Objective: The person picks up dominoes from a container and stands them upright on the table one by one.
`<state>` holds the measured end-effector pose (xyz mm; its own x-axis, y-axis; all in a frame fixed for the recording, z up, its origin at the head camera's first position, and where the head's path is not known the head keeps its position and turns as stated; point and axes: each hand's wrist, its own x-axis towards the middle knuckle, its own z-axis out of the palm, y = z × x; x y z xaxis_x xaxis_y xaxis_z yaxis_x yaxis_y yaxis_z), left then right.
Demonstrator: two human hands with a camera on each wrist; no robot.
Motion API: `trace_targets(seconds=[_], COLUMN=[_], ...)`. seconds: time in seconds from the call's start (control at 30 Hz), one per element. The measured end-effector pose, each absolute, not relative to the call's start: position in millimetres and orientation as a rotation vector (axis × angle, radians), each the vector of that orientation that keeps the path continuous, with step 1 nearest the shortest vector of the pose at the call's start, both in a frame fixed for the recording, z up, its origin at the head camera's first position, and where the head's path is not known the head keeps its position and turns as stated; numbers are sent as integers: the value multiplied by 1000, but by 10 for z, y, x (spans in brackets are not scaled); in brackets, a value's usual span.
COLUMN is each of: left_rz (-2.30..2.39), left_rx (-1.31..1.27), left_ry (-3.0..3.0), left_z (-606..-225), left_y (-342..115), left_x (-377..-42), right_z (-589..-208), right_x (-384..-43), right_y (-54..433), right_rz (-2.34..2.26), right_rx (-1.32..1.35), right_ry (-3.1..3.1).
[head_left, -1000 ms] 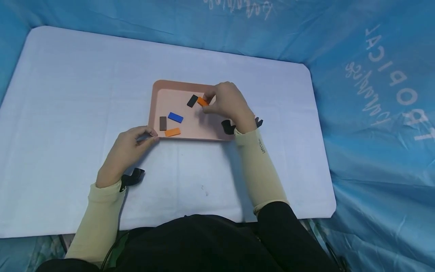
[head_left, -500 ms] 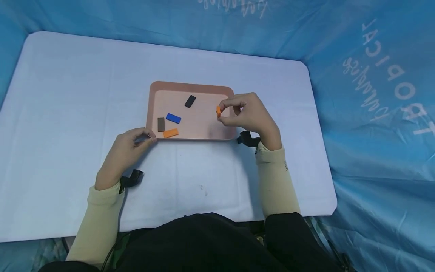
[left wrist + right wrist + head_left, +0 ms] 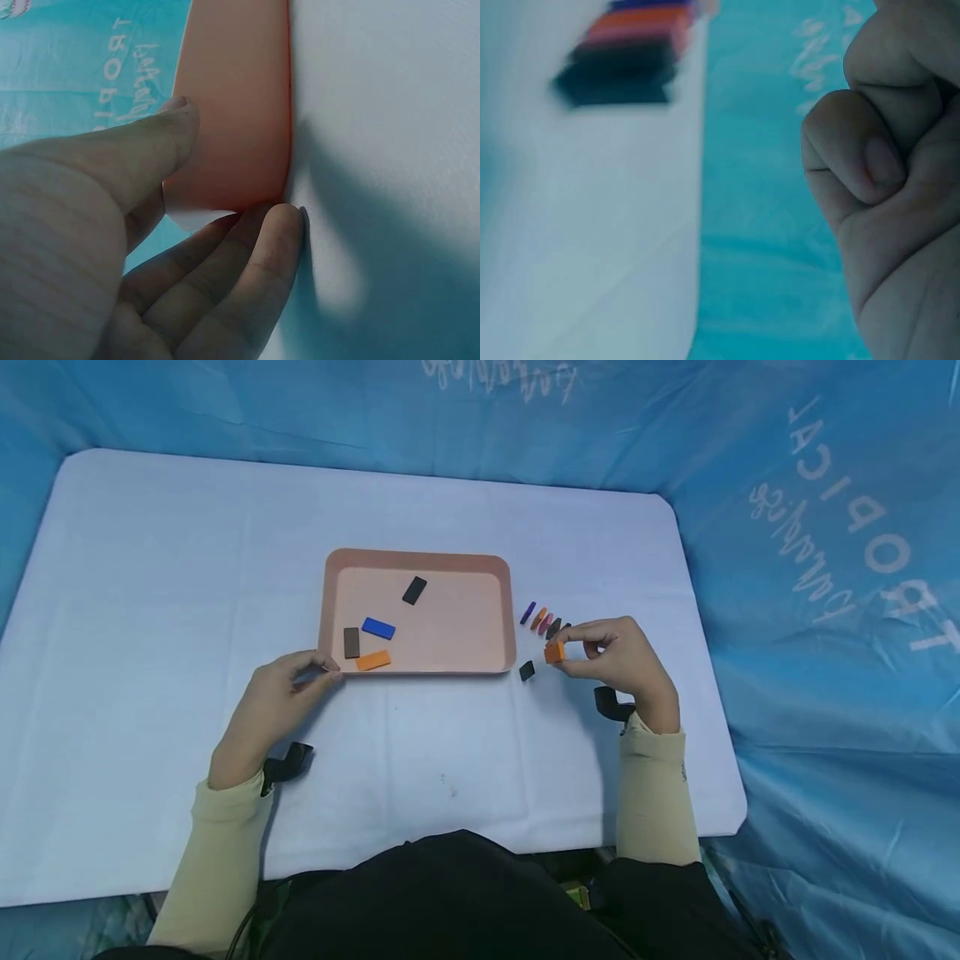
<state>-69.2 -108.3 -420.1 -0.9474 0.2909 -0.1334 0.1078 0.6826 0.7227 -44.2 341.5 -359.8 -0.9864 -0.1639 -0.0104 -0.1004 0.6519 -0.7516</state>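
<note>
**Orange block (image 3: 554, 652) pinched in the right hand (image 3: 617, 652)**

I see the block between thumb and fingertips, right of the pink tray (image 3: 418, 561), near a row of small upright blocks (image 3: 545, 623). I judge it light, stiff and fairly smooth, hard to damage; a gentle pinch across two opposite faces should hold it. A dark block (image 3: 527, 671) sits apart from the row. My left hand (image 3: 281, 697) pinches the tray's near-left corner; four flat blocks (image 3: 378, 628) lie inside. The white tabletop (image 3: 187, 568) carries everything.
</note>
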Motion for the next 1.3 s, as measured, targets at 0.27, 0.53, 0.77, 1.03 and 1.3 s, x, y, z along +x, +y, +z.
trace_targets(seconds=[0.27, 0.53, 0.77, 1.03, 1.3], left_rz=[1133, 1159, 1172, 1166, 1160], left_rx=[307, 309, 320, 319, 300], left_ry=[2670, 2655, 2653, 2661, 2657], left_z=[-4218, -4228, -4234, -4215, -4222], left_y=[-1091, -1082, -1079, -1074, -1062], left_x=[-676, -674, -679, -678, -692], right_z=[-3947, -4100, -4175, -4196, -4244], right_x=[-371, -454, -500, -528, -565], right_y=[3570, 3579, 3593, 3587, 3596], right_rz=[-1251, -1188, -1204, -1187, -1221], right_rx=[-55, -93, -50, -28, -47], right_ry=[2618, 2598, 2572, 2556, 2547])
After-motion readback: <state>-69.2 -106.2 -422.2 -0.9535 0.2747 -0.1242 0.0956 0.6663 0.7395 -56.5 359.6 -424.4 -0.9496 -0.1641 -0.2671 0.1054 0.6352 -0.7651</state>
